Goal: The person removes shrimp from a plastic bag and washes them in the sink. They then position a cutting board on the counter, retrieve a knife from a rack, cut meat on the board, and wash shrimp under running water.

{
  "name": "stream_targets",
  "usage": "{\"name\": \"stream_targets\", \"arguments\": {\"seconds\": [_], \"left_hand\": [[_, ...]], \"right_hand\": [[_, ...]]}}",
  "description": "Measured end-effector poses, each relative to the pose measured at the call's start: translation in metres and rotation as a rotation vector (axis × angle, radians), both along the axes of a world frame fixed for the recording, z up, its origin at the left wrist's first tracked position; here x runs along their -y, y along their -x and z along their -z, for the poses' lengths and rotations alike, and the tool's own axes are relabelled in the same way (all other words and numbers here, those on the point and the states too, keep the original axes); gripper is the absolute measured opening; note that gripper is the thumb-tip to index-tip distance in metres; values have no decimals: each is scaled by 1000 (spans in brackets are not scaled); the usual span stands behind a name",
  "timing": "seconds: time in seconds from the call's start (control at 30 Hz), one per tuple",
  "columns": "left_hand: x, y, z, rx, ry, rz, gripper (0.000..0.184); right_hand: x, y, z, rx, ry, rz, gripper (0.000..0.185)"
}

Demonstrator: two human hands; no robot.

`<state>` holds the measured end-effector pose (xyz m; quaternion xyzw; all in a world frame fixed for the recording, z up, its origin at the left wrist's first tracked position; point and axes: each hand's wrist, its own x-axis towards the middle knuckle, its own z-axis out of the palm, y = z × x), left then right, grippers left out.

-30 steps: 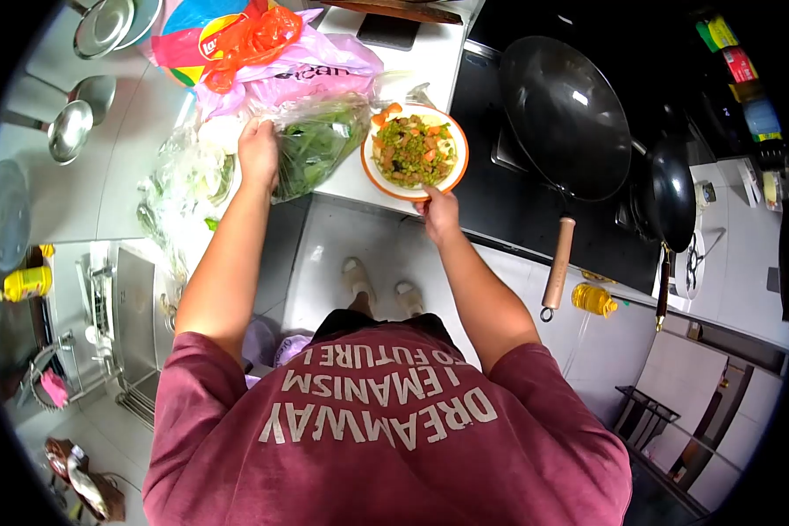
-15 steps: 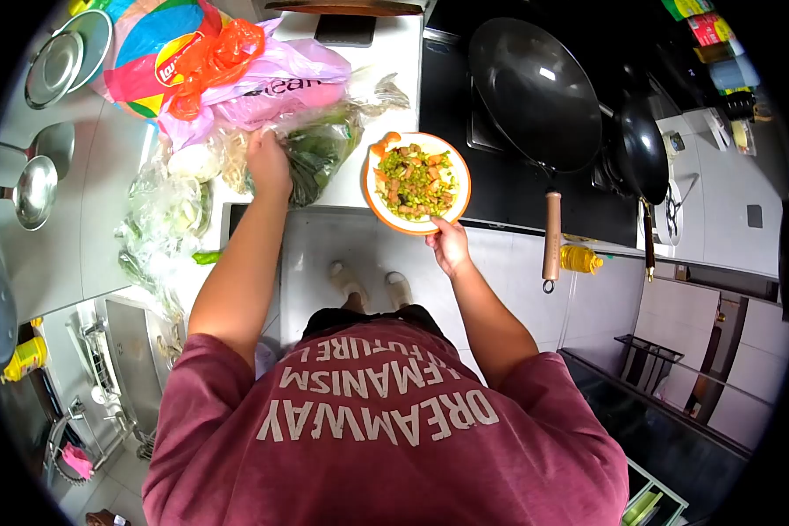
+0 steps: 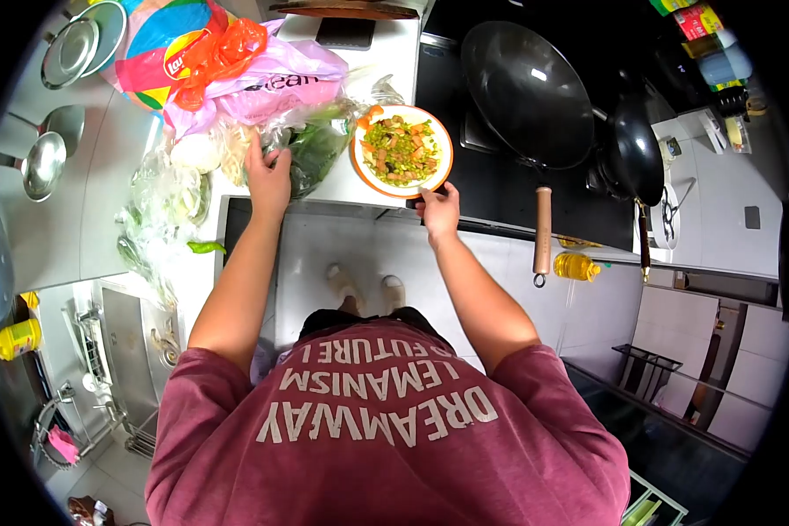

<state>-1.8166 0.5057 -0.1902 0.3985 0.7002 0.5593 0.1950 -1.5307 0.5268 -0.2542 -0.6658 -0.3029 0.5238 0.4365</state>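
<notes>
Nearest, a green pepper [image 3: 206, 248] lies loose close to the near edge of the table [image 3: 346, 186], beside clear-bagged produce [image 3: 162, 206].

The right hand [image 3: 440, 210] is at the near rim of an orange-edged plate [image 3: 358, 164]. Its thumb meets the rim, while the other fingers spread loosely to the side and below; I cannot tell whether they pinch the plate or merely touch it. The plate sits at the right end of the table, beside the black stove [image 3: 500, 200], and appears level. The diced food [image 3: 401, 151] on it, green with orange and brownish pieces, is already mixed and dished up; it looks cooked, in my judgement.

The left hand [image 3: 268, 175] reaches over the table with thumb and fingers parted, closed on nothing visible. It is just beside the clear bag of greens [image 3: 314, 158]; whether a fingertip touches the plastic is unclear. These greens are bagged, not laid out.

Beyond the hands are a pink bag [image 3: 276, 95], a red bag [image 3: 223, 60] and a large multicoloured bag [image 3: 153, 39]. The wok [image 3: 522, 96] rests over the stove, its wooden handle [image 3: 543, 228] pointing toward the person.
</notes>
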Motion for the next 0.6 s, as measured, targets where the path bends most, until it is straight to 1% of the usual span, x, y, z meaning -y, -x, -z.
{"name": "stream_targets", "arguments": {"seconds": [0.03,0.07,0.13,0.2,0.23,0.27,0.3,0.33,0.37,0.4,0.47,0.5,0.53,0.57,0.6], "left_hand": [[7,-5,-6,-45,5,-24,63],[14,-10,-12,-89,9,-53,61],[28,-16,-20,-140,-46,-90,55],[52,-18,-28,-160,-50,-123,49],[66,-16,-32,-160,-34,-140,47],[83,-13,-35,-164,-17,-171,45],[103,-10,-34,-167,-70,-213,42],[123,-12,-37,6,-119,-225,39],[143,-13,-37,5,-236,-278,35],[174,-17,-45,10,-149,-364,32],[238,-31,-59,39,-152,-500,30],[276,-43,-59,35,-133,-582,28],[312,-56,-58,29,-111,-661,27],[348,-78,-62,61,-118,-779,26],[387,-99,-57,89,-198,-856,24]], "right_hand": [[1,-5,42,253,-174,12,45],[6,-4,34,229,-278,-51,44],[26,16,-1,169,-486,-193,44],[32,43,-32,130,-546,-482,41],[34,60,-49,131,-565,-598,41],[36,73,-68,28,-561,-748,40],[39,89,-76,1,-603,-838,39],[44,105,-83,-33,-644,-942,38],[52,119,-94,-49,-655,-1037,36],[63,133,-93,-136,-631,-1119,38],[99,156,-92,-257,-638,-1301,39],[122,161,-95,-269,-624,-1417,38],[146,162,-104,-193,-662,-1535,37],[173,167,-100,-258,-585,-1642,37],[205,169,-96,-314,-496,-1740,38]]}}
